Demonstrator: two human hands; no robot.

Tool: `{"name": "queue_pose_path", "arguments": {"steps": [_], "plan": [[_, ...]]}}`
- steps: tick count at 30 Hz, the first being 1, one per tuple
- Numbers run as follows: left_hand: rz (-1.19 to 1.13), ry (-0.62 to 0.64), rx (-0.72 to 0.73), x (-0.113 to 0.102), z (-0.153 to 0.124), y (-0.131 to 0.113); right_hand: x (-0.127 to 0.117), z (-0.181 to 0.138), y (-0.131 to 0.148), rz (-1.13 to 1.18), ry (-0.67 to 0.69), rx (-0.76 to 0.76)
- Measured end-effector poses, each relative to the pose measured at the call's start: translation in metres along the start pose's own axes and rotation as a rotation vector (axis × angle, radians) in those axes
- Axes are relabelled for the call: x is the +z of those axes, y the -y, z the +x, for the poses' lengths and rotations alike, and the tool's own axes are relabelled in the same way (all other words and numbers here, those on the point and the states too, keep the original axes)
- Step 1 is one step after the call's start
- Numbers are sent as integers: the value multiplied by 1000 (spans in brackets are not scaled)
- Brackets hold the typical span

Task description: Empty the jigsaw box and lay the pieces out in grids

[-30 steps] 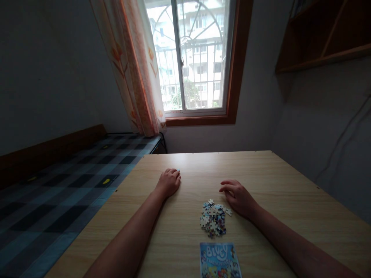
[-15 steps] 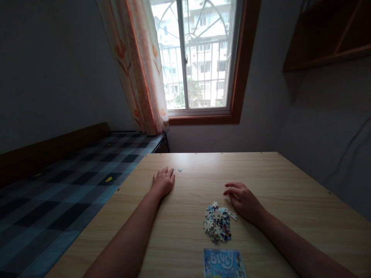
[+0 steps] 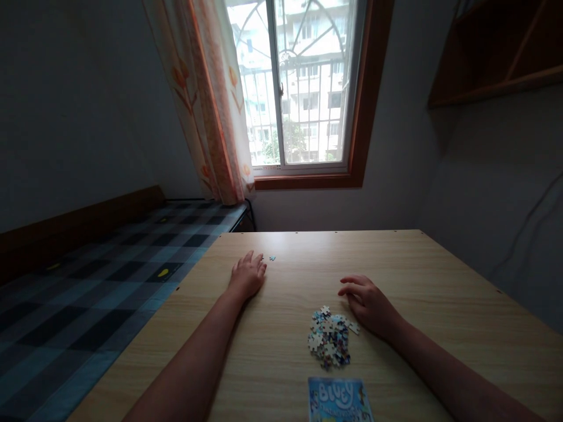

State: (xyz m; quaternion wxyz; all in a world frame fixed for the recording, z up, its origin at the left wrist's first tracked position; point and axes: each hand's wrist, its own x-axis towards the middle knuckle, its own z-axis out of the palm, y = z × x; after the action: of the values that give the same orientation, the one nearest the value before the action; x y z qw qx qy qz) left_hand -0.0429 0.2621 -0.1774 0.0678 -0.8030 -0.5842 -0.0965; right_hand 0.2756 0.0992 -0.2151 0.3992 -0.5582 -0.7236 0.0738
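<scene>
My left hand (image 3: 247, 276) lies palm down towards the far left of the table, fingers spread. A blue jigsaw piece (image 3: 272, 258) is just right of its fingertips, and a second piece, partly hidden, shows right beside the fingers. Whether the fingers touch that one I cannot tell. Over the right part of the table rests my right hand (image 3: 368, 302), fingers loosely bent and apart, holding nothing. Left of and below it sits a heap of jigsaw pieces (image 3: 329, 340), some with pale backs up, others showing coloured print.
A blue Bluey puzzle packet (image 3: 338, 398) lies at the near edge of view below the heap. The wooden table (image 3: 440, 281) adjoins a bed with a checked cover (image 3: 109, 281) on the left. Behind are a window (image 3: 308, 117) and a curtain (image 3: 211, 117).
The fingers of my left hand have lifted and spread slightly. My right hand and the heap stay as they were; the view has shifted a little.
</scene>
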Motion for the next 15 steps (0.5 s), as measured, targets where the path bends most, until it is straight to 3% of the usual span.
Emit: {"name": "queue_pose_path", "arguments": {"steps": [6,15], "plan": [[13,41,44,2,-1,-20,0,1,0,-9,16,-16],[-20,123,-43,6,-1,-28,1,1,1,0,11,-32]]}}
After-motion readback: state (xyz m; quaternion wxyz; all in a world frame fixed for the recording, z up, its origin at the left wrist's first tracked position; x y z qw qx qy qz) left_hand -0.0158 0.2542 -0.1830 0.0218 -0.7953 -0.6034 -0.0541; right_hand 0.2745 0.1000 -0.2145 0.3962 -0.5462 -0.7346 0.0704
